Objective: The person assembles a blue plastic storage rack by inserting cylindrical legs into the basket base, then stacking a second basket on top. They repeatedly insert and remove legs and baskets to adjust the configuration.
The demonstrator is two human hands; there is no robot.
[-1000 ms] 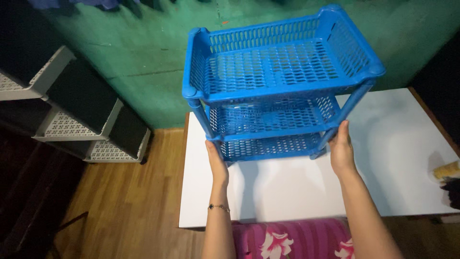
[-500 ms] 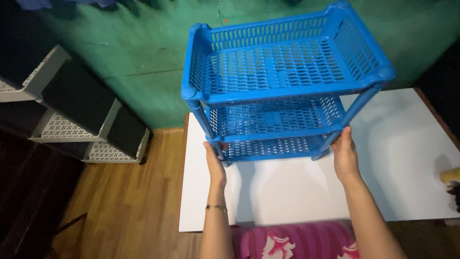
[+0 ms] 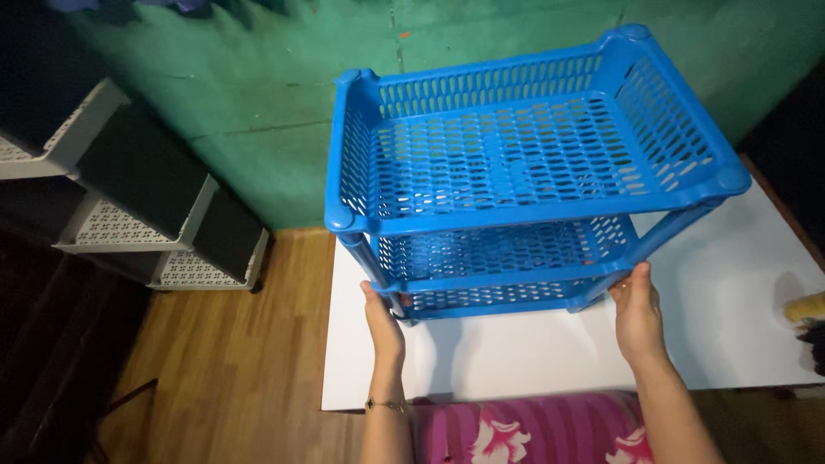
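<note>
1. Green painted wall [image 3: 258, 129] fills the top of the frame, with wood-look flooring [image 3: 232, 344] running down the lower left.
2. Centre to right there's a white table [image 3: 739, 309], seen from above. Its near edge sits just over a pink flowered cloth [image 3: 533, 430] at the bottom middle.
3. Main thing is a blue plastic rack [image 3: 524, 163] with three perforated shelves stacked on corner posts. It takes up the upper middle of the picture, tilted a bit so you look straight down into the top shelf. All the shelves look bare.
4. Left hand [image 3: 382, 320] is at the lower left corner of the rack, fingers pressed up against the bottom shelf by the post. Looks like a grip on that corner, though the fingertips are hidden behind the plastic. There's a thin bracelet [image 3: 384, 405] on that wrist.
5. Right hand [image 3: 638, 314] does the same on the lower right corner, fingers wrapped onto the bottom shelf's edge.
6. Can't really tell if the rack's feet touch the table or hang just above it.
7. Upper left has a white and black shelf unit [image 3: 129, 206] with perforated trays, standing against the wall.
8. Something yellowish [image 3: 806, 307] pokes in at the right edge, too cut off to say what.
</note>
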